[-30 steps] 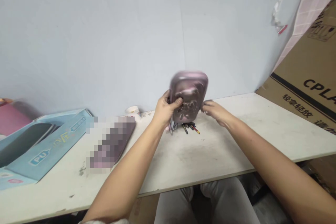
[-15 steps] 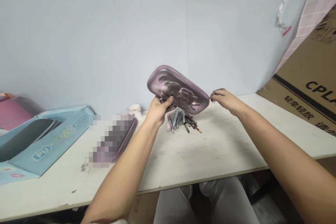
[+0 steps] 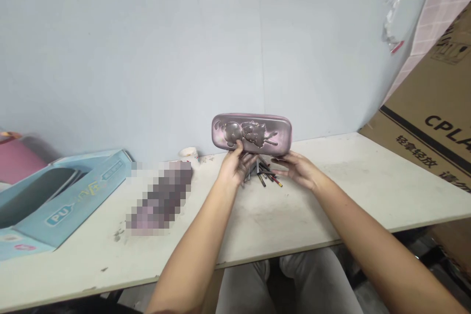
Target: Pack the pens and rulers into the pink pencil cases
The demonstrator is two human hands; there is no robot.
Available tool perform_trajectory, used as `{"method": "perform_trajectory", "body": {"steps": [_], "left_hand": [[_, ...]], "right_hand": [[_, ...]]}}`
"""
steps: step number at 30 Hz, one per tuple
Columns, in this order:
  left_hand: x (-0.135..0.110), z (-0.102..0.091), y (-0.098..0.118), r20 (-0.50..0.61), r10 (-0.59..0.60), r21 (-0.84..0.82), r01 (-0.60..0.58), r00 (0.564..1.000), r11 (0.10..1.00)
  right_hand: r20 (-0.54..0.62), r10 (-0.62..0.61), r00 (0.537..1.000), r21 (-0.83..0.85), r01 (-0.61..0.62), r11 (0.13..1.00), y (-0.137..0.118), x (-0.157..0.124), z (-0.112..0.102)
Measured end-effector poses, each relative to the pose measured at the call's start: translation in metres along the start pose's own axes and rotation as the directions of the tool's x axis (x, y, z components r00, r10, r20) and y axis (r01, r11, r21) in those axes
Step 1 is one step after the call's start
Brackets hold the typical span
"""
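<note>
A pink-purple pencil case (image 3: 252, 134) with a raised cartoon figure is held level above the white table (image 3: 279, 216), its decorated face toward me. My left hand (image 3: 235, 167) grips its lower left edge, thumb on the front. My right hand (image 3: 296, 168) sits under its lower right edge, fingers curled against it. A small heap of pens and pencils (image 3: 265, 173) lies on the table just beneath the case, between my hands.
A light blue box (image 3: 55, 196) lies at the left, with a pink object (image 3: 14, 162) behind it. A blurred dark purple item (image 3: 160, 198) lies left of centre, near a small white cup (image 3: 189, 153). Large cardboard boxes (image 3: 430, 108) stand at the right. A pale wall backs the table.
The case was upright, then tilted, and is now turned level with its face toward me. My right hand moved from the case's right tip to beneath its lower edge.
</note>
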State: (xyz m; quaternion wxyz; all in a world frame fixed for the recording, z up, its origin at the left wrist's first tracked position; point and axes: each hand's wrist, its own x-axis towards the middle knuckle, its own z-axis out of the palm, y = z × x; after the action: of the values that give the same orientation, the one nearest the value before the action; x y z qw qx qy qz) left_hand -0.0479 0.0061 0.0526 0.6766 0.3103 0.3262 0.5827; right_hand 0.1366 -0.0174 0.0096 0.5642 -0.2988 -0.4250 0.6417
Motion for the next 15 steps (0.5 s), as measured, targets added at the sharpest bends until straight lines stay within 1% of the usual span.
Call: {"method": "perform_trajectory", "body": {"steps": [2, 4, 5, 8, 11, 13, 15], "left_hand": [[0.001, -0.006, 0.004, 0.041, -0.012, 0.106, 0.008, 0.999, 0.994], [0.001, -0.006, 0.002, 0.063, -0.015, 0.195, 0.002, 0.998, 0.981], [0.000, -0.003, 0.000, 0.068, -0.017, 0.222, 0.001, 0.998, 0.975], [-0.001, 0.019, -0.017, 0.076, -0.042, 0.255, 0.021, 0.996, 0.967], [-0.001, 0.049, -0.040, 0.099, -0.075, 0.316, 0.040, 0.992, 0.948], [0.000, 0.066, -0.054, 0.091, -0.074, 0.370, 0.035, 0.993, 0.928], [0.001, 0.078, -0.067, 0.066, -0.061, 0.402, 0.029, 0.996, 0.915]], "right_hand": [[-0.089, -0.006, 0.996, -0.038, 0.003, 0.999, -0.018, -0.001, -0.014], [-0.137, -0.039, 0.990, -0.155, 0.017, 0.988, -0.038, -0.005, -0.022], [-0.150, -0.059, 0.987, -0.226, 0.024, 0.974, -0.047, -0.008, -0.023], [-0.182, -0.101, 0.978, -0.383, 0.025, 0.924, -0.061, -0.017, -0.015], [-0.148, -0.164, 0.975, -0.450, 0.081, 0.889, -0.060, -0.027, -0.009], [-0.116, -0.186, 0.976, -0.498, 0.105, 0.861, -0.057, -0.034, -0.013], [-0.118, -0.178, 0.977, -0.539, 0.087, 0.838, -0.056, -0.040, -0.023]]}}
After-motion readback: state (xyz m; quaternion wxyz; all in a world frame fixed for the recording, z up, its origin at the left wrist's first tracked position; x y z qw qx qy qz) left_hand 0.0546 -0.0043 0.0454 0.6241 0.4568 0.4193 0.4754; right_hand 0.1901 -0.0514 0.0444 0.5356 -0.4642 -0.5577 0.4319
